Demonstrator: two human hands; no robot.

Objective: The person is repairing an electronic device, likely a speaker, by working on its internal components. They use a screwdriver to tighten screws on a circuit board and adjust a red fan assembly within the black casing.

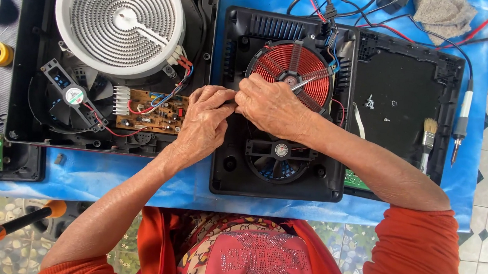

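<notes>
Hands meet at the left rim of the red coil [291,70], and that meeting point is what I watch. My right hand [270,105] lies over the coil's lower left, fingers curled around a thin metal tool [304,84] whose shaft runs up and to the right across the windings, toward the black hub at the coil's middle. My left hand [206,121] comes in from the left, fingertips pinched together right against the right hand's knuckles; something small may be caught between them, but I cannot tell what, since the fingers cover it. So the left hand is the nearer one to the casing edge, the right the nearer one to the coil itself.

The coil sits in the upper half of a black casing [226,169] on the blue counter [110,175], with a fan [279,155] just below it, close to my right wrist. Left of my left hand, touching nothing, lies a brown circuit board [154,111] inside a second open cooker, under a white ring heater [120,22]. Far right, well apart, rest a brush [429,137] and a soldering iron [461,122].
</notes>
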